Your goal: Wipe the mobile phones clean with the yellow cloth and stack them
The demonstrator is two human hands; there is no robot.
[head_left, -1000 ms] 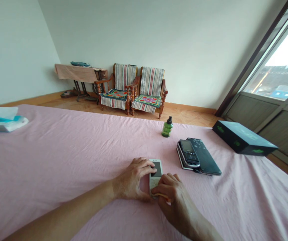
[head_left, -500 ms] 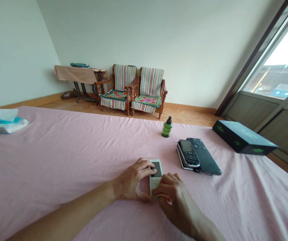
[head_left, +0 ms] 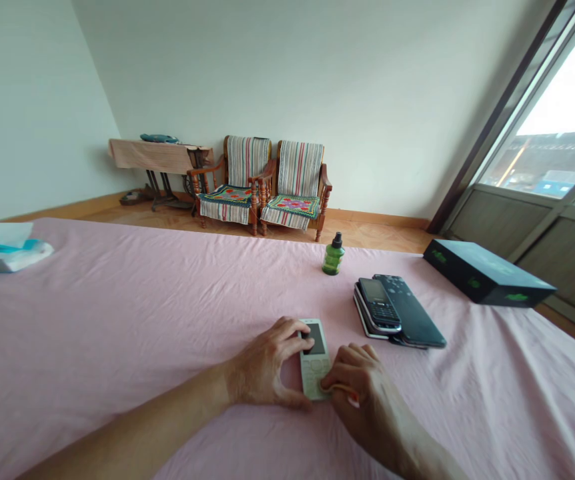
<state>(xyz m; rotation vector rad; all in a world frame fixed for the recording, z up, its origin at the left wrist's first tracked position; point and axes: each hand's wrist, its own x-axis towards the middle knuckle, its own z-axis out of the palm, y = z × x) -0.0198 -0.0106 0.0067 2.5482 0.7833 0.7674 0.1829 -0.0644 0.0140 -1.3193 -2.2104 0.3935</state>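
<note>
- Touching the white phone (head_left: 313, 373), which lay flat on the pink cloth (head_left: 142, 300), the left hand (head_left: 262, 363) had thumb and fingers spread apart.
- The right hand (head_left: 360, 383) gripped a small orange item (head_left: 351, 394) at the phone's lower right side.
- A keypad phone (head_left: 383, 311) lay nearby, right.

Right fingers (head_left: 348, 375) partly hide the orange item (head_left: 353, 396).

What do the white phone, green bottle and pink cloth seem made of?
White phone: probably plastic, from its smooth, pale casing; the dark screen may be glass.
Green bottle: plastic or glass, looking see-through; its black top seems plastic.
Pink cloth: likely matte woven fabric, given its soft creases; the fibre can't be told.
</note>
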